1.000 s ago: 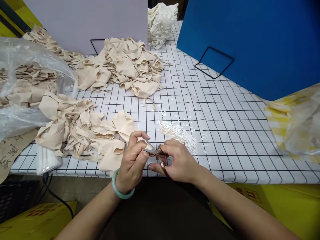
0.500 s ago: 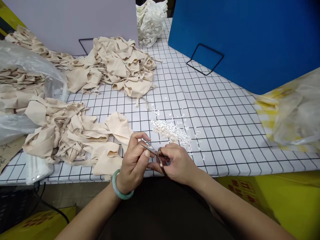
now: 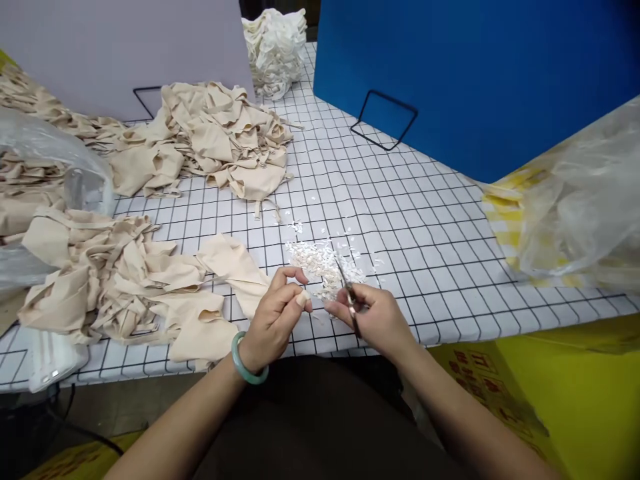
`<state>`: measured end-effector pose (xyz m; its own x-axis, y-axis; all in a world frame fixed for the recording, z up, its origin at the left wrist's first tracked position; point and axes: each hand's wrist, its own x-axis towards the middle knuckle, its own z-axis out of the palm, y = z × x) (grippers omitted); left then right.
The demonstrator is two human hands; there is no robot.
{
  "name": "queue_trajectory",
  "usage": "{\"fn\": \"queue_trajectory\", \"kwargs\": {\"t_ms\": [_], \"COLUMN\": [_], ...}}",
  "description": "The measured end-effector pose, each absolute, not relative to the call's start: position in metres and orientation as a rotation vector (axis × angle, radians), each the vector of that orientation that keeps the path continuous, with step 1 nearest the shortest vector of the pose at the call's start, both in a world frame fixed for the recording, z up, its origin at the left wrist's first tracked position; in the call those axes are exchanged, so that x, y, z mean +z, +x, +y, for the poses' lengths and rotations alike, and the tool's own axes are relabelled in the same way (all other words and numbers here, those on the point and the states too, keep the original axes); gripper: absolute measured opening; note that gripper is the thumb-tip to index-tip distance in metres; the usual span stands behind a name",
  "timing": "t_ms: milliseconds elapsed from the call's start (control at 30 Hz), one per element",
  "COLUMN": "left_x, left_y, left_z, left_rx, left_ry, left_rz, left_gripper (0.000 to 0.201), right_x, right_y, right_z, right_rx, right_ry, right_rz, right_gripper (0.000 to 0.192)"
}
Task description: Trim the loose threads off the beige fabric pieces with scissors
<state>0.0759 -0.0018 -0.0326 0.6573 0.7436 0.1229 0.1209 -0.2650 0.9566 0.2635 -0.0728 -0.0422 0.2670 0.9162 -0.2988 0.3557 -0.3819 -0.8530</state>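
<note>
Beige cloth pieces (image 3: 125, 280) heaped by left hand (image 3: 275, 313), more to trim. White snips (image 3: 323, 263) piled already on bench (image 3: 425, 227). Right hand (image 3: 377, 320) gripped small scissors (image 3: 349, 297); left fingers (image 3: 300, 298) pinched shut, maybe on a scrap.

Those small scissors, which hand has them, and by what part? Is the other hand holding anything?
The right hand holds the scissors by the handle end, blades pointing away. The left hand pinches its fingertips together; whatever is between them is too small to tell.
</note>
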Motion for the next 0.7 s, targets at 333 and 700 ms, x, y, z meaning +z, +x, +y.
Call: {"fn": "queue_trajectory", "kwargs": {"t_ms": [333,700], "left_x": [-0.025,0.005], "left_y": [-0.025,-0.033], "left_z": [0.045,0.032], "left_rx": [0.549,0.593], "left_ry": [2.536,2.576], "left_rz": [1.24,1.103], "left_gripper": [0.013,0.016], "right_x": [-0.047,-0.052], "right_y": [0.234,0.165], "right_z": [-0.065,0.062], "right_rx": [0.972,1.208], "right_ry": [-1.899,-1.052], "right_rz": [-1.381,-1.832], "right_gripper": [0.038,0.02]}}
